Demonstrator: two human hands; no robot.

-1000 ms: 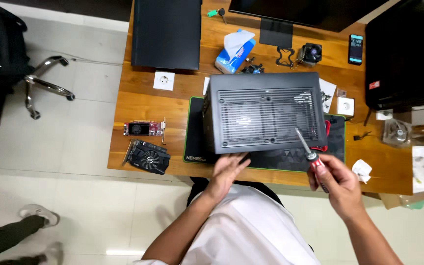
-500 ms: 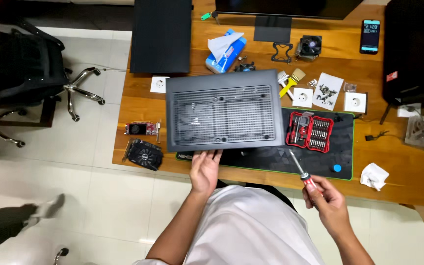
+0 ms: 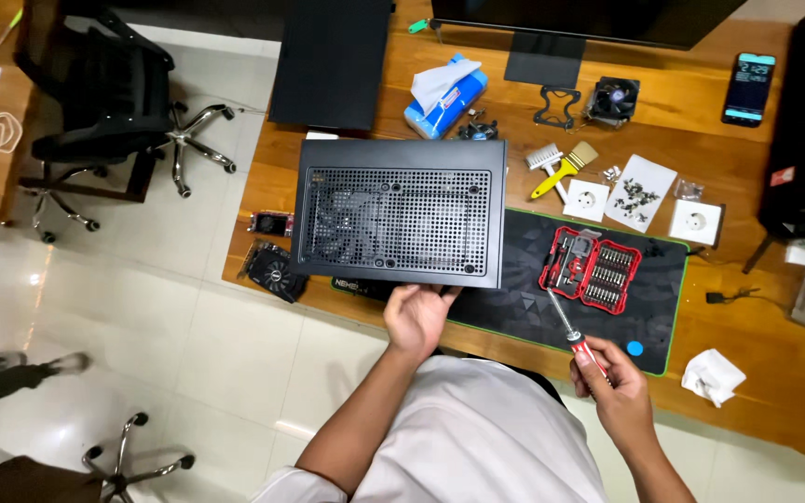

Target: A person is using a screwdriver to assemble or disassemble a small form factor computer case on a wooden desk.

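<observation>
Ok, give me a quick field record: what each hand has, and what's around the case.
left hand: grips near edge of black perforated computer case
right hand: holds red-handled screwdriver, tip toward bit set
bit set: red, open, on black desk mat
left of case: two graphics cards
behind case: tissue box, brush

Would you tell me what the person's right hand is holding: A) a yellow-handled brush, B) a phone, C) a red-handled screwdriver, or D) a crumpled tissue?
C: the right hand grips a red-handled screwdriver, its shaft pointing toward the red bit set on the desk mat.
</observation>
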